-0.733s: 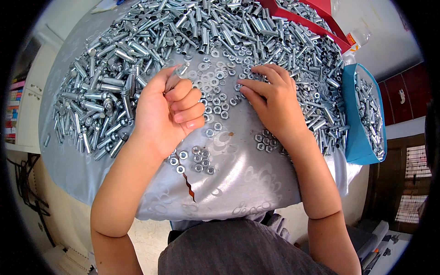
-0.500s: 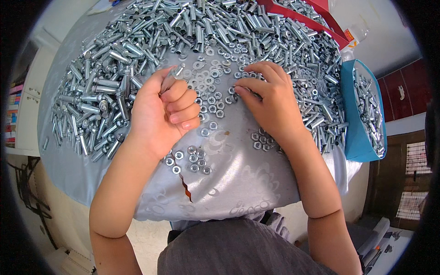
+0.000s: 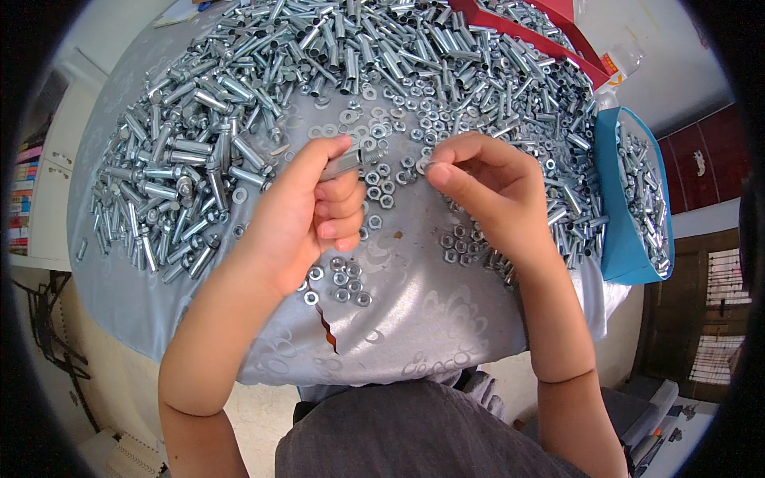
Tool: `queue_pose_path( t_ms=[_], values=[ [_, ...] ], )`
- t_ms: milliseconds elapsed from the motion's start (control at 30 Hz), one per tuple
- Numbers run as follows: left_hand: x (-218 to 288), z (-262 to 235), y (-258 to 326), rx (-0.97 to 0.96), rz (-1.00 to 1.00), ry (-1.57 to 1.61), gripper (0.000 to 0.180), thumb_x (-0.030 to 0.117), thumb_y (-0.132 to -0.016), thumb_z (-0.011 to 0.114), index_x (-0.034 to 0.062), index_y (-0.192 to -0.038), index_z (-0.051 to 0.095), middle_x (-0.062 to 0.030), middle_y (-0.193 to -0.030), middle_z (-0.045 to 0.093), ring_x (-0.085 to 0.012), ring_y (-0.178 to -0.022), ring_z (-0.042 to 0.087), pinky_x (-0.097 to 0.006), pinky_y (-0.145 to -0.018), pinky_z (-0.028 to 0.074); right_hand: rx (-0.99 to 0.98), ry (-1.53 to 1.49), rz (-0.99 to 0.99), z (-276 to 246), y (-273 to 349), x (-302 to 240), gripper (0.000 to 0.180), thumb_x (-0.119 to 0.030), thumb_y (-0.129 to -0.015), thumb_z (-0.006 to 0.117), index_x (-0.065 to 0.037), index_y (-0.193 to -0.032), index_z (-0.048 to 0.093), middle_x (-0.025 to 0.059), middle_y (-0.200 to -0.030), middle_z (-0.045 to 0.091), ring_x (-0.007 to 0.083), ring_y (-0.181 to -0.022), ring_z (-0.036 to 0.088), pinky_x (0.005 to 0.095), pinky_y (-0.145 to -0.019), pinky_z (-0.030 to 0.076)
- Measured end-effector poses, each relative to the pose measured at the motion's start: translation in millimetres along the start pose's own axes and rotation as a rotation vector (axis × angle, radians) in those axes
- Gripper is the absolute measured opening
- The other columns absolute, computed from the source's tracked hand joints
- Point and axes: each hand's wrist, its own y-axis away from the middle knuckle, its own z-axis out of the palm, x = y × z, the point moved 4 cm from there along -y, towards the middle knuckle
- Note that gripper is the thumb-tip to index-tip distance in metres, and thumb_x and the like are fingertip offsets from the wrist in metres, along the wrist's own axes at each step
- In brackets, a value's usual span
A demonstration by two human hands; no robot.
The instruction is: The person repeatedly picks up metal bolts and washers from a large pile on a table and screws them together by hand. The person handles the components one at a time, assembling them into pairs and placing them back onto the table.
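My left hand is closed around a silver sleeve anchor bolt, whose threaded end points right toward my other hand. Thumb and forefinger of my right hand are pinched together on a small shiny nut, partly hidden by the fingertips. Between the two hands, loose hex nuts lie on the cloth, with flat washers just beyond them. Below my left hand sits a small group of nuts. Another group of nuts rests under my right wrist.
Assembled sleeve anchors are heaped at the left, and metal sleeves at the back. A red tray stands at the far right. Nearer, a blue container holds more bolts. Silvery cloth with a tear covers the table.
My left hand has moved slightly right and tipped the bolt toward the right. My right hand has drawn back from the nuts with one pinched in its fingertips.
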Motion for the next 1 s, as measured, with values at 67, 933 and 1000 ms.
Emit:
queue_pose_path(
  t_ms=[67,933,1000],
  values=[
    [-0.4,-0.4,0.5,0.013,-0.001,-0.019,0.046,0.038,-0.086,0.04,0.0174,-0.05,0.019,0.0043,-0.048,0.02,-0.008,-0.041,0.024,-0.025,-0.043,0.026,-0.037,-0.185,0.096,2.7,3.9,-4.7,0.011,-0.008,-0.077,0.064,0.001,-0.083,0.061,0.0027,-0.08,0.06,0.0077,-0.073,0.053,0.0219,-0.066,0.043],
    [-4.8,8.0,5.2,-0.01,0.031,-0.284,0.035,0.032,-0.086,0.046,0.0117,-0.058,0.039,0.0045,-0.047,0.031,-0.0065,-0.043,0.028,-0.024,-0.044,0.029,-0.231,-0.349,0.29,10.7,15.1,-3.3,0.017,-0.014,-0.08,0.063,0.002,-0.082,0.059,0.0051,-0.073,0.06,0.0099,-0.069,0.056,0.0217,-0.064,0.044],
    [-4.0,10.0,6.1,-0.032,0.023,-0.281,0.036,0.033,-0.086,0.046,0.0111,-0.058,0.04,0.0041,-0.046,0.031,-0.0068,-0.042,0.028,-0.024,-0.045,0.029,-0.258,-0.375,0.304,11.4,15.1,-3.4,0.016,-0.014,-0.08,0.062,0.002,-0.082,0.059,0.0042,-0.072,0.06,0.0084,-0.068,0.055,0.0207,-0.063,0.043]
  ],
)
